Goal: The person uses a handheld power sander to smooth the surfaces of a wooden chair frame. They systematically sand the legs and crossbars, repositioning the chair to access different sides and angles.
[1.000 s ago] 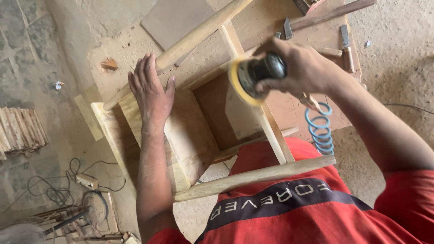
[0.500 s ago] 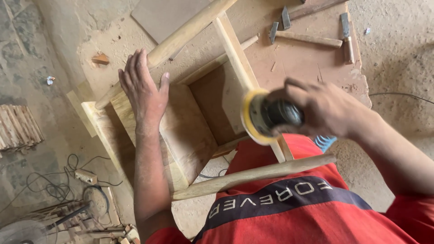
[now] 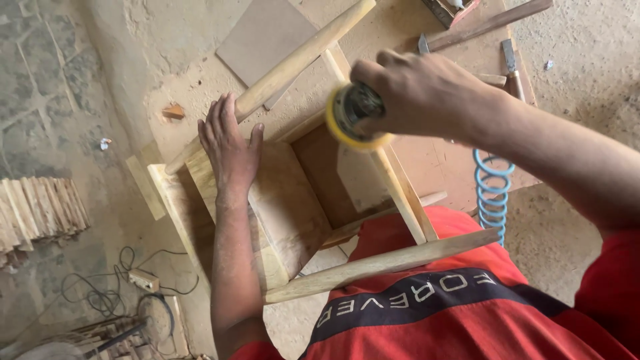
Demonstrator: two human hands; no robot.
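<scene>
Fingers (image 3: 400, 73) of right hand (image 3: 427, 93) wrapped around round yellow-padded sander (image 3: 353, 115), pad on pale wooden stool's (image 3: 287, 200) rail; left hand (image 3: 230, 150) flat, open, beside it.

1. right hand (image 3: 427, 93) covers most of the sander (image 3: 353, 113), only its yellow pad shows
2. chair leg (image 3: 303, 57) runs off the top edge
3. blue coiled hose (image 3: 492, 193) disappears behind the forearm

No packages, labels, signs or screens in view
</scene>
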